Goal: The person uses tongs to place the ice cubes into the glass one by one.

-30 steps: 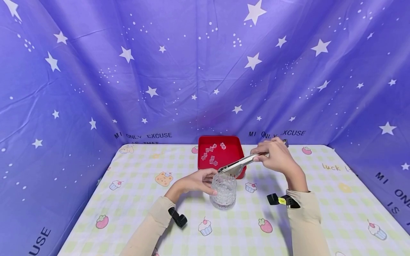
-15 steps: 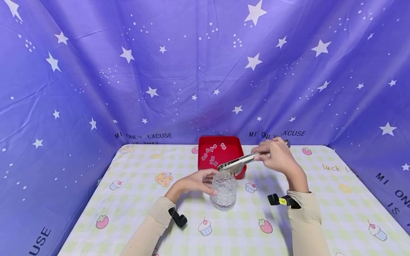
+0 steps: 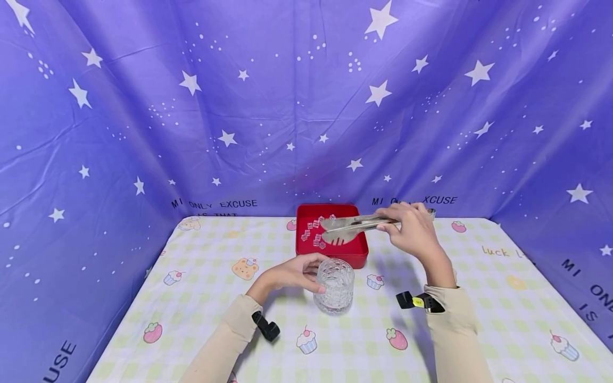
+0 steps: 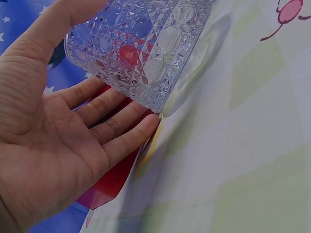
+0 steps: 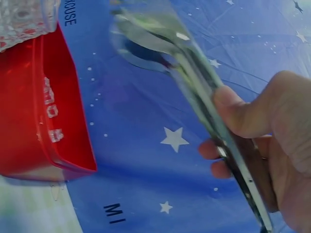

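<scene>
My left hand holds a clear cut-patterned glass upright on the table, thumb at the near side and fingers behind it. The left wrist view shows the glass close up, its base on the cloth. In my right hand are metal tongs, gripped along the arms between thumb and fingers. Their two slotted heads hang slightly apart over a red box, with nothing seen between them. Several small clear cubes lie in the box; the tongs overlap some of them.
A pale checked tablecloth with cupcake and strawberry prints covers the table. The red box stands just behind the glass. A purple-blue curtain with white stars hangs at the back and both sides.
The tongs have moved up and back from over the glass's mouth to over the red box, and their heads have parted. My left hand and the glass have stayed put.
</scene>
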`<state>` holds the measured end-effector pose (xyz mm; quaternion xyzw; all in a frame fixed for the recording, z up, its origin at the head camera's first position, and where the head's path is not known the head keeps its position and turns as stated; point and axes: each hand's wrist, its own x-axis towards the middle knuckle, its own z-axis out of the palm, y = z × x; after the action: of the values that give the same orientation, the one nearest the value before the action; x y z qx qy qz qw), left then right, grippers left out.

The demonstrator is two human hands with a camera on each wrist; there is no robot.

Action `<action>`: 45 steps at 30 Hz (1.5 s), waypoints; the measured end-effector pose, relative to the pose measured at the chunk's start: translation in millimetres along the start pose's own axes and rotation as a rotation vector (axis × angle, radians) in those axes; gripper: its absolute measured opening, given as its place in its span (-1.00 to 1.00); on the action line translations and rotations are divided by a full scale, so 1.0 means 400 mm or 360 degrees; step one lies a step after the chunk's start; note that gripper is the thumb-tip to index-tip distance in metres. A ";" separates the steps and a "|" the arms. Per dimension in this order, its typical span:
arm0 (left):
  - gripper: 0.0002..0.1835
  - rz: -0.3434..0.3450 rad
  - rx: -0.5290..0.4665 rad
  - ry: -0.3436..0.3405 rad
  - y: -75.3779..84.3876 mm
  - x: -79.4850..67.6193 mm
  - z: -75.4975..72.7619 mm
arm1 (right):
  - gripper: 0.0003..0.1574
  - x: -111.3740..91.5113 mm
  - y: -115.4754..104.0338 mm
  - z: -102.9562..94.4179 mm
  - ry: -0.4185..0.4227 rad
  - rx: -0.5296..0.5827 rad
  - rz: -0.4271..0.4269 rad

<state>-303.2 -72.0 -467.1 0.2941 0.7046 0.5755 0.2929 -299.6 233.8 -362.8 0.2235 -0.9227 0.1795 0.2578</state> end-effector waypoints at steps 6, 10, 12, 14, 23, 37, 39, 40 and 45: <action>-0.30 0.0025 -0.0015 -0.0026 0.000 0.000 0.000 | -0.58 0.008 -0.006 0.029 0.0116 -0.0049 0.0103; -0.28 0.0022 -0.0008 -0.0030 0.000 0.001 0.000 | -0.55 0.013 -0.011 0.049 0.0082 -0.0123 0.0143; -0.28 0.0024 -0.0003 -0.0032 0.001 0.002 0.001 | -0.53 0.015 -0.014 0.059 0.0052 -0.0178 0.0145; -0.27 0.0025 0.0001 -0.0038 0.003 0.002 0.001 | -0.52 0.017 -0.017 0.069 0.0029 -0.0224 0.0142; -0.22 0.0047 -0.0020 -0.0055 0.001 0.007 0.008 | -0.51 0.015 -0.017 0.107 -0.0076 -0.0286 0.0138; -0.19 0.0119 0.0195 0.0066 -0.007 0.011 0.018 | -0.61 0.014 -0.012 0.121 -0.0210 -0.0331 0.0164; -0.18 0.0126 0.0203 0.0070 -0.005 0.010 0.017 | -0.62 0.014 -0.010 0.122 -0.0232 -0.0339 0.0163; -0.18 0.0129 0.0203 0.0070 -0.004 0.009 0.017 | -0.63 0.014 -0.009 0.123 -0.0243 -0.0340 0.0160; -0.16 0.0134 0.0174 0.0066 -0.002 0.007 0.013 | -0.67 0.013 -0.008 0.130 -0.0289 -0.0319 0.0164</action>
<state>-301.2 -66.8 -469.0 0.3270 0.7279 0.5540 0.2372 -322.4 206.3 -400.8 0.1643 -0.9657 0.0785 0.1848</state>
